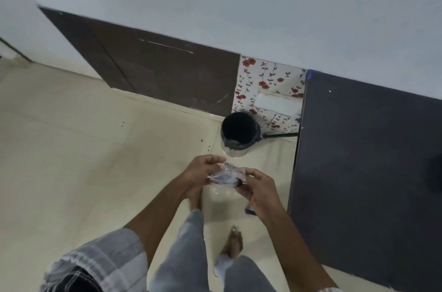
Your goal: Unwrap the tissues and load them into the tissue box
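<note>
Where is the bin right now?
The bin stands on the floor just beyond both hands, before the flowered panel, left of the dark table.

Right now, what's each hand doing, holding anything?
Left hand: closed on the left end of the crumpled plastic wrapper.
Right hand: closed on the wrapper's right end.

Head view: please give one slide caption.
Both hands, left and right, hold a crumpled clear plastic wrapper near a black round bin.

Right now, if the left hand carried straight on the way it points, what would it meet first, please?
Probably the bin: the left hand, gripping the wrapper with the right hand, points toward it, though depth is unclear.
</note>
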